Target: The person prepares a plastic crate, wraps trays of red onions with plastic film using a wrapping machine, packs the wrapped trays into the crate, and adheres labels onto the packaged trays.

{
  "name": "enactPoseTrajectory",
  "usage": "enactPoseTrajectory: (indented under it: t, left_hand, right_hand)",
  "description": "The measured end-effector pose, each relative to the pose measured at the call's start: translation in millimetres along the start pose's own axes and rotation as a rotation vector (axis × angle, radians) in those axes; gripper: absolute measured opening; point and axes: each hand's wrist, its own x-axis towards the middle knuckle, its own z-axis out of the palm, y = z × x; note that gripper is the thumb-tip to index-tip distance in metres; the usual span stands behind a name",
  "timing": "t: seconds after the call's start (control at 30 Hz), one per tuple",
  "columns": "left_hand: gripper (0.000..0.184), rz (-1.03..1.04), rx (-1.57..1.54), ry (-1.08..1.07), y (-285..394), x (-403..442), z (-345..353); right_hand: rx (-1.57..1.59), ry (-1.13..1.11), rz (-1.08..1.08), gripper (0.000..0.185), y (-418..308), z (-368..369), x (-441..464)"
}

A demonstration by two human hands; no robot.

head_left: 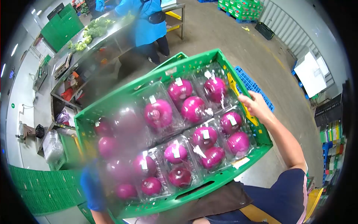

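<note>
Green crate (223,182), already filled with plastic-packed purple vegetables (158,113), sits tilted before you, seemingly not yet set down, your right hand's (256,106) fingers clamped on its right end, your left hand's (91,188), near left, too blurred to tell.

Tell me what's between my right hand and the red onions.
In the head view, the green crate's end wall with its yellow handle, then the clear plastic packs.

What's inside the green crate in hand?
Purple onions in clear plastic packs, several with white labels. Blur obscures the left of the crate; packs hide most of its floor.
</note>
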Motion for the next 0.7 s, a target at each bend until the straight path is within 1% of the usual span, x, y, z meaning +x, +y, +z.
enactPoseTrajectory:
  t: [0.03, 0.13, 0.2, 0.27, 0.3, 0.33, 0.4, 0.47, 0.5, 0.53, 0.57, 0.63, 0.7]
  left_hand:
    - [0.042, 0.066, 0.096, -0.003, -6.0, 4.4, -5.3]
    - [0.044, 0.161, 0.115, -0.008, -13.0, 20.3, 2.0]
    - [0.045, 0.173, 0.095, -0.006, -3.3, 33.3, 12.4]
    - [0.048, 0.193, 0.119, 0.004, 8.0, 45.0, 22.9]
    - [0.048, 0.219, 0.095, -0.001, 10.1, 52.0, 27.8]
    - [0.049, 0.337, 0.285, -0.011, 15.2, 61.7, 23.8]
    - [0.051, 0.589, 0.664, 0.04, 25.0, 81.7, 16.4]
    - [0.05, 0.535, 0.595, 0.04, 22.4, 93.9, 30.5]
    - [0.048, 0.361, 0.347, 0.027, 23.0, 100.6, 45.4]
    - [0.046, 0.229, 0.183, 0.044, 22.8, 106.5, 59.6]
    - [0.044, 0.138, 0.093, 0.077, 24.1, 111.7, 72.3]
    - [0.039, 0.122, 0.096, 0.139, 28.5, 113.9, 83.1]
    - [0.036, 0.119, 0.15, 0.131, 22.0, 122.6, 79.1]
  right_hand:
    - [0.01, -0.002, -0.001, 0.035, -0.4, -0.3, 13.5]
    - [0.012, -0.005, -0.051, 0.035, -16.1, 0.2, 57.3]
    - [-0.012, 0.007, -0.106, 0.038, -26.9, 0.8, 86.3]
    - [-0.028, 0.043, -0.143, 0.045, -35.9, 3.3, 116.2]
    - [-0.031, 0.022, -0.132, 0.046, -39.2, 2.2, 131.8]
    - [-0.014, 0.006, -0.135, 0.047, -49.7, -1.7, 142.6]
    - [0.0, 0.004, -0.136, 0.05, -61.7, -3.1, 174.6]
    - [-0.029, 0.015, -0.12, 0.051, -63.8, 2.0, 198.8]
    - [-0.059, 0.005, -0.146, 0.051, -56.4, 7.8, 217.4]
    - [-0.093, -0.017, -0.121, 0.05, -56.1, 11.2, 232.5]
    - [-0.096, -0.031, -0.107, 0.048, -51.8, 11.3, 239.9]
    - [-0.094, -0.05, -0.09, 0.044, -61.0, 6.1, 248.6]
    - [-0.036, -0.047, -0.05, 0.042, -53.9, 13.4, 251.1]
